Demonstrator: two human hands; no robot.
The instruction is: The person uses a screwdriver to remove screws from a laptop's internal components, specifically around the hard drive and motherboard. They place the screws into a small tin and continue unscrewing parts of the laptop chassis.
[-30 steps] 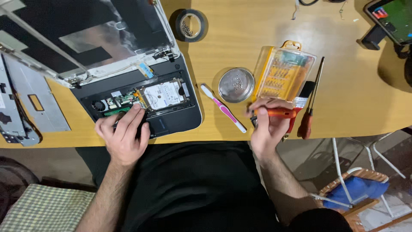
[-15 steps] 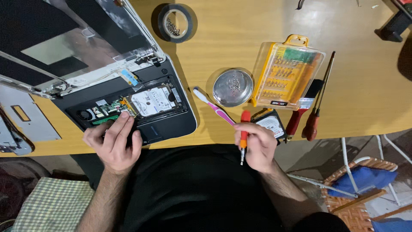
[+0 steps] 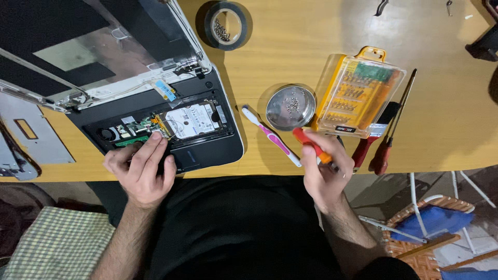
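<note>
My left hand (image 3: 140, 168) rests on the front edge of a black opened laptop base (image 3: 207, 150), fingertips touching the circuit board beside the silver hard drive (image 3: 191, 120). My right hand (image 3: 324, 168) is at the table's front edge, shut on a small orange-handled screwdriver (image 3: 311, 145) held at a slant. A pink and white toothbrush (image 3: 270, 136) lies between the laptop and that hand. Just beyond it sit a round metal dish with screws (image 3: 290, 106) and a yellow clear-lidded bit set case (image 3: 360, 98).
A roll of black tape (image 3: 225, 23) holding screws sits at the back. Two red-handled tools (image 3: 386, 140) lie right of the case. The laptop's detached lid and panels (image 3: 93, 57) fill the left of the wooden table (image 3: 441, 78). A wicker chair with blue cloth (image 3: 430, 223) stands below right.
My right hand has turned the orange screwdriver from pointing down at the table edge to a slanted hold, handle toward the dish. My left hand has stayed on the laptop.
</note>
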